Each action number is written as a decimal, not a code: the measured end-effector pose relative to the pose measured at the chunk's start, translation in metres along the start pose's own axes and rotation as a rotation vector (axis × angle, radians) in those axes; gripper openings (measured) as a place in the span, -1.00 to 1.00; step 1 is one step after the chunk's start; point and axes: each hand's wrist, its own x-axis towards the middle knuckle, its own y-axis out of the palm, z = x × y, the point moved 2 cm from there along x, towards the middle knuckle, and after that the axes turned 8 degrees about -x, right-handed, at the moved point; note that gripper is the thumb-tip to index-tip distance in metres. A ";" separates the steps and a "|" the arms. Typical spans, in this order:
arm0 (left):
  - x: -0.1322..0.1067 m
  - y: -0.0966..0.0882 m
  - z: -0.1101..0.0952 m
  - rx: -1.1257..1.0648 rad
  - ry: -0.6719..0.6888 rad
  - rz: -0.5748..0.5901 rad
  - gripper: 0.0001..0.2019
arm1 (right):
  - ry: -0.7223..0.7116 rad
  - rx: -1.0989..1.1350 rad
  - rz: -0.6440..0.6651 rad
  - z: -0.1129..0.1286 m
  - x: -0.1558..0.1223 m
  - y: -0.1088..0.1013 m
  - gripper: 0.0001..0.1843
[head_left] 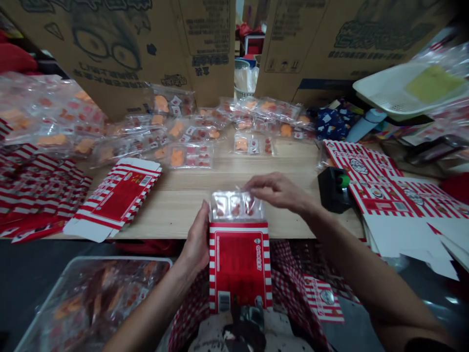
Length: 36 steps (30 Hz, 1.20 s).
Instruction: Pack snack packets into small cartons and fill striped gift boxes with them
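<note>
Before me a red-and-white striped carton [240,264] lies with its open end facing away, over the table's front edge. A clear plastic packet [234,207] with small compartments sticks out of that open end, its lower part hidden in the carton. My left hand [198,239] grips the carton's left side near the opening, its fingers partly hidden beneath. Bent together, the fingers of my right hand [274,189] hold the packet's far right corner, thumb mostly out of sight.
Similar packets [190,155] are strewn along the back of the wooden table [190,195]. A folded carton [120,195] lies left, flat cartons [384,181] right, beside a black tape dispenser [334,189]. A bin of packets [106,298] stands lower left; cardboard boxes [146,54] rise behind.
</note>
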 end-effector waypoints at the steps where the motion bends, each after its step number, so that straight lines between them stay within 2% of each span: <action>1: 0.000 0.001 -0.001 -0.011 -0.012 -0.003 -0.40 | -0.034 -0.057 0.047 0.001 -0.005 0.008 -0.74; 4: 0.003 0.001 -0.001 -0.012 -0.033 -0.039 -0.38 | -0.063 -0.156 0.098 0.002 -0.020 0.025 -0.65; 7: 0.009 -0.006 0.004 0.048 -0.060 -0.086 -0.49 | -0.039 -0.092 0.123 -0.002 -0.026 0.031 -0.62; 10: 0.013 -0.012 0.010 0.168 0.001 -0.117 -0.70 | -0.086 -0.047 0.191 -0.006 -0.028 0.033 -0.56; 13: 0.011 -0.010 0.006 0.204 0.058 -0.120 -0.75 | -0.106 0.041 0.201 -0.005 -0.032 0.037 -0.59; 15: 0.006 -0.004 -0.007 0.204 0.120 -0.147 -0.76 | -0.057 0.113 0.038 0.000 -0.038 0.038 -0.73; 17: 0.002 0.005 -0.028 0.215 0.296 -0.177 -0.78 | 0.000 0.175 -0.250 0.007 -0.046 0.039 -0.55; 19: 0.000 0.015 -0.050 0.246 0.544 -0.165 -0.83 | 0.012 0.213 -0.501 0.016 -0.052 0.041 -0.39; 20: 0.001 0.021 -0.059 0.283 0.669 -0.146 -0.85 | -0.011 0.200 -0.575 0.021 -0.053 0.042 -0.38; 22: 0.007 0.029 -0.070 0.393 0.865 -0.088 -0.88 | -0.100 0.093 -0.637 0.029 -0.050 0.042 -0.41; 25: 0.024 0.034 -0.071 0.534 1.003 0.000 -0.95 | -0.240 -0.163 -0.666 0.033 -0.042 0.035 -0.37; 27: 0.035 0.032 -0.068 0.576 1.025 0.049 -0.98 | -0.284 -0.346 -0.663 0.030 -0.037 0.028 -0.34; 29: 0.041 0.029 -0.066 0.612 1.022 0.083 -0.95 | -0.314 -0.541 -0.603 0.028 -0.033 0.022 -0.38; 32: 0.043 0.026 -0.068 0.634 0.966 0.106 -0.93 | -0.360 -0.759 -0.494 0.031 -0.025 0.016 -0.56; 36: 0.042 0.026 -0.074 0.607 0.879 0.137 -0.93 | -0.285 -0.809 -0.442 0.041 -0.014 0.007 -0.82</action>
